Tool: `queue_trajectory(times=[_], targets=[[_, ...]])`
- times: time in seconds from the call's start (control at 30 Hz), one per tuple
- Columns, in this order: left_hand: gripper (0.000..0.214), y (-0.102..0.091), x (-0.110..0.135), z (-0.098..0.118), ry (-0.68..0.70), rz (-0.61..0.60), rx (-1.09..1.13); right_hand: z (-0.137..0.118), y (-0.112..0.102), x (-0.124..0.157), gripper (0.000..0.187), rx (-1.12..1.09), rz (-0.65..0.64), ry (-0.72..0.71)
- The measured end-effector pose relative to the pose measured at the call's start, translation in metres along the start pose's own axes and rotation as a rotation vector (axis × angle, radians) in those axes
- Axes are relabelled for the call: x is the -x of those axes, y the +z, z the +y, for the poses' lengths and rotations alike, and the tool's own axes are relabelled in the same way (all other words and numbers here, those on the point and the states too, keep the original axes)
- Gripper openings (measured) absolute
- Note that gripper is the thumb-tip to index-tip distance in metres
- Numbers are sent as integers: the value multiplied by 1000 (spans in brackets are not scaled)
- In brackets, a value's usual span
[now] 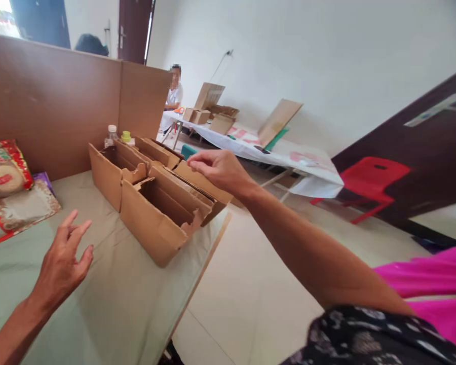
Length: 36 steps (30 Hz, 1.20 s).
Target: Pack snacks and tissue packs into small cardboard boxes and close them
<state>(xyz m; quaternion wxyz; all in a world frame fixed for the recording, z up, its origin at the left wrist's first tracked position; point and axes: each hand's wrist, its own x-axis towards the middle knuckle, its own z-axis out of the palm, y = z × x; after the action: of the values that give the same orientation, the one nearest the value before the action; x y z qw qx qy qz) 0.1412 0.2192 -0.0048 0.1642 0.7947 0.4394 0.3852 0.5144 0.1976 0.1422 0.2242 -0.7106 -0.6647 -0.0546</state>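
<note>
An open brown cardboard box (155,218) lies on the pale green table (110,309), flaps up, with a second open box (112,170) right behind it. My right hand (216,168) hovers over the far flap of the near box, fingers curled together in a loose pinch, and I cannot see anything in them. My left hand (66,258) floats above the table to the left of the boxes, fingers spread and holding nothing.
Snack packets (3,172) lie at the table's left. A brown partition (61,101) stands behind, with a small bottle (111,135) and a yellow-capped item (126,136) by it. A person (174,94) sits at a far table with more cartons (213,114). A red chair (368,182) stands right.
</note>
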Motion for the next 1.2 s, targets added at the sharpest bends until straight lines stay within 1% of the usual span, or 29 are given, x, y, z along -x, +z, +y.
queue_trajectory(times=[0.03,0.1,0.17,0.23,0.3,0.33,0.4,0.43,0.5,0.53,0.6,0.67,0.73,0.8,0.83,0.9,0.97,1.0,1.03,1.1,1.13,1.2], targets=[[47,6,-8,20,42,-24,19,17,-1,12,31,16,-25,53],[45,17,-25,60,119,-60,74,42,1,23,28,36,-99,97],[41,27,-45,95,203,-79,129,56,5,24,20,42,-180,89],[37,36,-71,125,303,-85,152,63,10,18,16,48,-256,64],[36,48,-101,149,421,-120,104,66,14,14,20,62,-326,-30],[36,56,-117,159,486,-157,56,67,15,13,23,66,-348,-83],[39,76,-146,174,610,-292,-65,68,16,13,31,90,-348,-157],[43,88,-159,180,657,-371,-122,69,16,14,37,113,-333,-165],[53,112,-178,187,709,-501,-202,73,17,15,51,189,-305,-145],[57,122,-183,189,713,-540,-226,75,17,16,54,240,-298,-142],[55,135,-189,188,703,-577,-251,81,19,17,48,336,-258,-142],[42,137,-188,183,704,-606,-267,88,20,17,37,426,-155,-140],[33,131,-185,176,712,-626,-282,93,19,17,32,507,-66,-134],[32,124,-183,170,716,-612,-288,94,17,16,33,572,-52,-137],[36,122,-183,169,720,-591,-291,92,17,14,35,594,-78,-148],[53,124,-184,169,730,-565,-311,85,15,10,37,604,-191,-178],[69,131,-187,172,731,-603,-360,75,15,3,36,558,-361,-203],[70,134,-189,174,723,-635,-388,71,15,0,36,518,-455,-211],[65,136,-191,175,711,-662,-411,68,16,-3,35,476,-541,-217],[47,135,-192,174,697,-676,-425,64,21,-8,31,420,-670,-222],[38,132,-193,173,697,-669,-419,64,25,-9,31,413,-709,-222],[31,123,-192,169,703,-666,-399,64,35,-9,31,425,-735,-224]])
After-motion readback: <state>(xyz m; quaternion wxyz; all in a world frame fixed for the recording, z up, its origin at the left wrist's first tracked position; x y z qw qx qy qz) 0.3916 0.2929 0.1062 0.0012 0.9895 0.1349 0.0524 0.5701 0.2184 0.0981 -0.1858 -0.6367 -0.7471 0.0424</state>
